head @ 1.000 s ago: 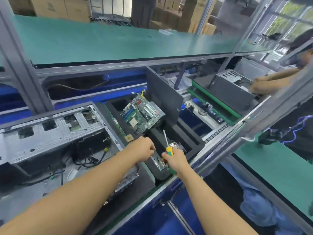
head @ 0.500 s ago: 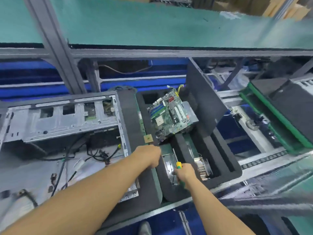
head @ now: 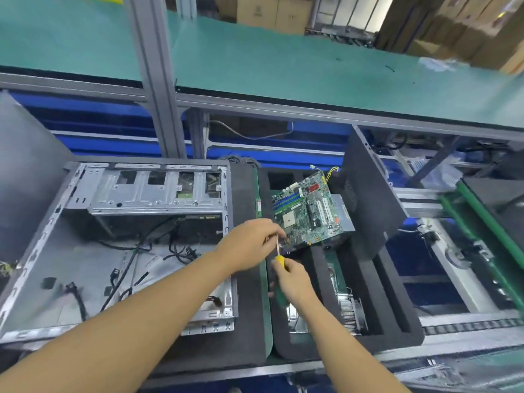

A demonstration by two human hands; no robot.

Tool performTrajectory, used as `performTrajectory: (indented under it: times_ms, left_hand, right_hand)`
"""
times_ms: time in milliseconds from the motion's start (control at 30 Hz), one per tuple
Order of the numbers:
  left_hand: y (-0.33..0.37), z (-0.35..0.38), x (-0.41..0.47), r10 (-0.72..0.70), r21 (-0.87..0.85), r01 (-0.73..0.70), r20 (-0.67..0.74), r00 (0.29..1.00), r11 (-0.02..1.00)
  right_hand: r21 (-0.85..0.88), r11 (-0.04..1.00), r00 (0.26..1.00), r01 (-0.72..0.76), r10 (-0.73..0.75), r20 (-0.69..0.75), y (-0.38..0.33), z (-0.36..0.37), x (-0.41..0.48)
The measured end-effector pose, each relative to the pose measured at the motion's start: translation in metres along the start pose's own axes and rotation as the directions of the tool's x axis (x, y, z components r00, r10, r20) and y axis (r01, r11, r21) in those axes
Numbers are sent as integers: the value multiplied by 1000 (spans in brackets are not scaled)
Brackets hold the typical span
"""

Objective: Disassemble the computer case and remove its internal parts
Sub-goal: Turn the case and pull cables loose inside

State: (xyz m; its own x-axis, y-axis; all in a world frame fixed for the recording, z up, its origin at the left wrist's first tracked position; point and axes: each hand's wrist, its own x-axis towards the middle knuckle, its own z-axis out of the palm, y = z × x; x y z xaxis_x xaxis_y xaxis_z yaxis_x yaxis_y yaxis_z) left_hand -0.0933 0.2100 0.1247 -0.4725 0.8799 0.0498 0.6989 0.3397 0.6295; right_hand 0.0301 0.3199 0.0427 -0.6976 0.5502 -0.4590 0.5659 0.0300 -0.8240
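Computer case (head: 113,236) lies open at frame left, cables inside. At centre, left hand (head: 249,245) pinches the screwdriver (head: 280,260) shaft; right hand (head: 295,282) below grips its handle. Motherboard (head: 309,214) sits tilted in foam tray (head: 397,321), centre right.

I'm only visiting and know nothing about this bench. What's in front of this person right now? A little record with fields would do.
Left hand: pinches the screwdriver shaft
Right hand: holds the screwdriver handle
Computer case: open, loose cables inside
Motherboard: out of the case, tilted on the black foam tray
Heatsink: in a tray slot nearer the person
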Motion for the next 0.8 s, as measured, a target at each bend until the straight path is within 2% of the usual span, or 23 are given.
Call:
performTrajectory:
  times_ms: [67, 133, 200, 333, 533, 633, 800]
  left_hand:
    - [-8, -11, -13, 6, -59, -13, -114, 993, 998]
    - [-17, -23, -30, -15, -107, 0, -141, 990, 994]
    - [-31, -33, -47, -57, -130, 39, -136, 989, 991]
    - [-63, -50, -78, -188, -157, 167, -132, 973, 973]
    - [-92, -60, -104, -280, -176, 259, -107, 954, 950]
    - [-97, -59, -114, -314, -152, 305, -39, 949, 940]
    - [-109, -56, -125, -409, -30, 413, 87, 908, 910]
  right_hand:
    - [-239, 969, 998, 55, -52, 18, -7, 18, -2]
    - [-419, 906, 997, 60, -37, 61, -9, 38, -5]
    - [-499, 866, 997, 15, 27, 78, -9, 57, -8]
    - [-618, 783, 996, -71, 93, 3, -11, 80, -11]
    - [-625, 778, 998, -56, 60, -14, -8, 82, -17]
    - [-656, 752, 998, -63, 55, -33, -6, 82, -19]
    - [-576, 816, 999, -49, 30, -43, -1, 82, -19]
